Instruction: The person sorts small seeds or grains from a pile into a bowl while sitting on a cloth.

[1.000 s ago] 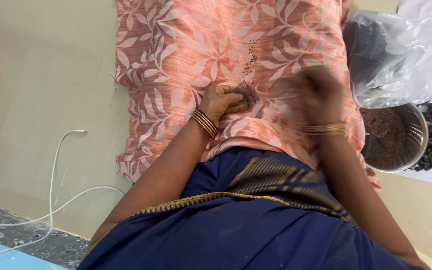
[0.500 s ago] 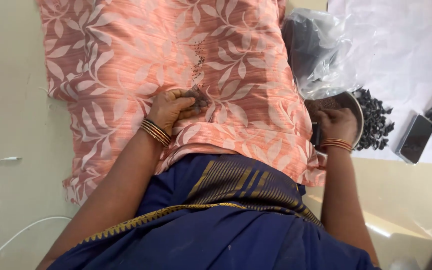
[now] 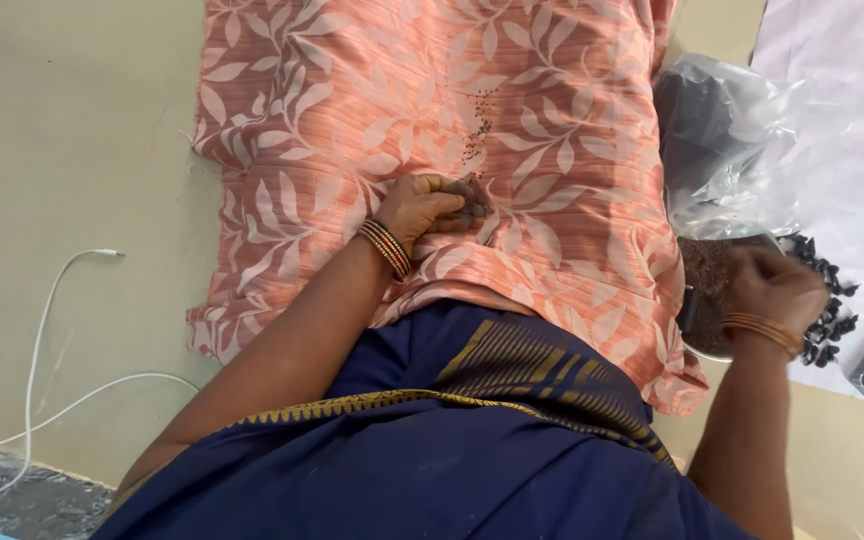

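Peach leaf-print cloth (image 3: 372, 110) lengthwise away; left hand (image 3: 430, 208) pinching seeds (image 3: 472, 198).

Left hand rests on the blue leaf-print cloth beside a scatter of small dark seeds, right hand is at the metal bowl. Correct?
Not quite: the leaf-print cloth is orange-pink, not blue, as the head view shows. The left hand, seeds, right hand and metal bowl are as stated.

You get soft, even daylight with faint shadows; glare whitens the clear plastic bag (image 3: 742, 150), and your right hand (image 3: 777, 290) is slightly motion-blurred
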